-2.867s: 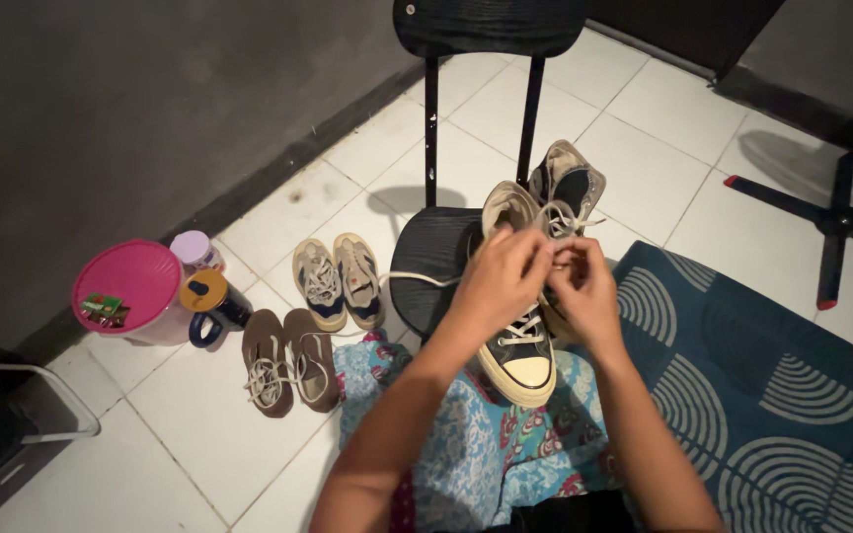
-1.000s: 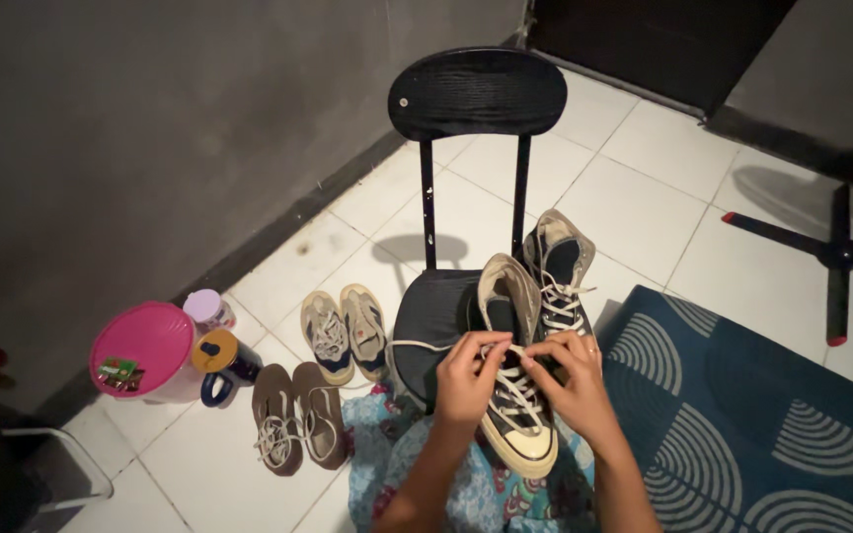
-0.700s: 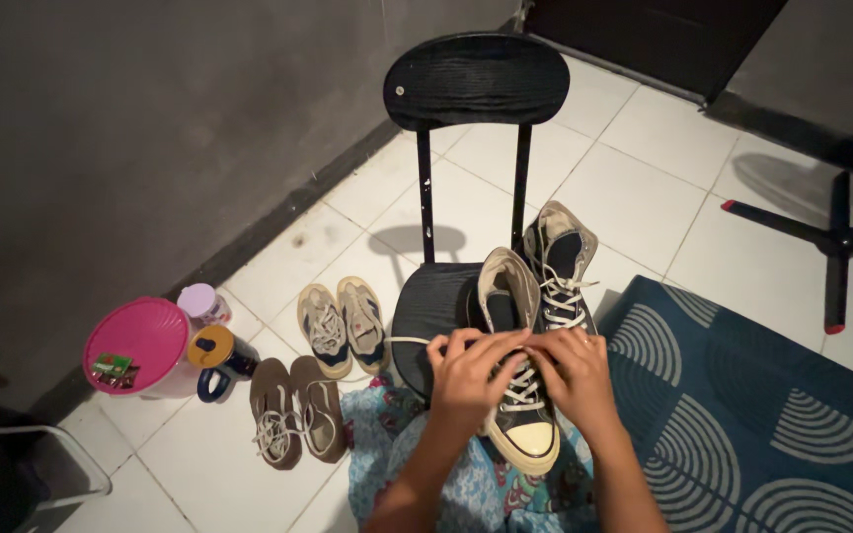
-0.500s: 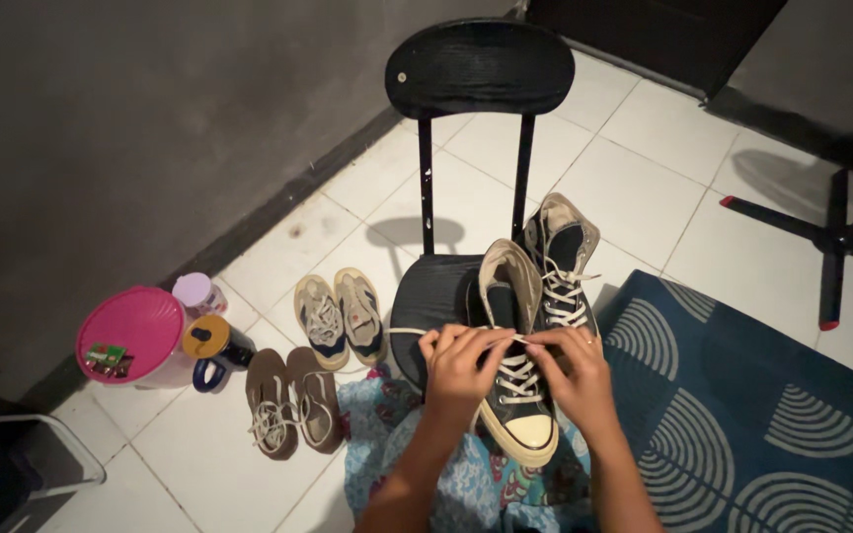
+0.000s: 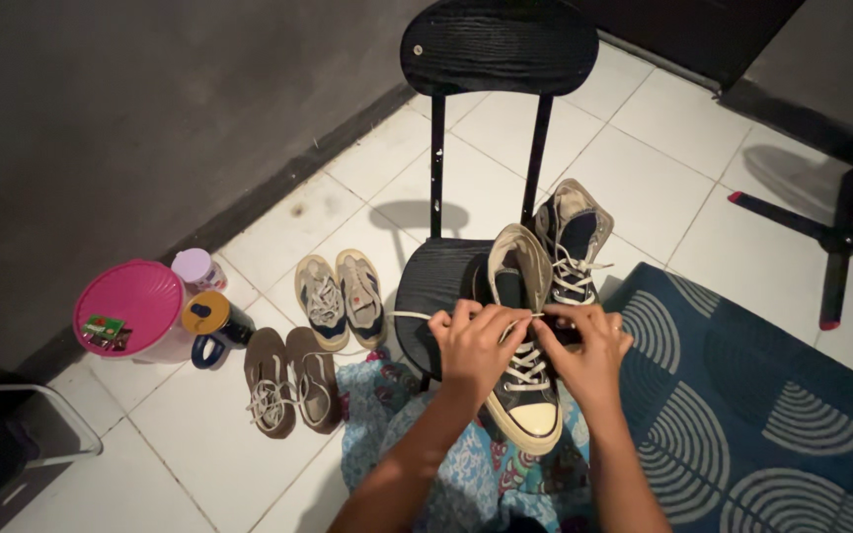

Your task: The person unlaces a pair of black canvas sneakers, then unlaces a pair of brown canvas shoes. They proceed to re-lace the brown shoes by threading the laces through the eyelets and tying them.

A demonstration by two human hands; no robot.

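Both hands (image 5: 530, 345) grip laces over the sneaker (image 5: 523, 395).

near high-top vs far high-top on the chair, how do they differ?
The near high-top is gripped at its laces by the left hand and right hand; the far high-top is untouched. The near high-top's pale toe cap overhangs the chair toward the person; the far high-top's toe is hidden behind the hands. Both are dark, with pale laces and lining.
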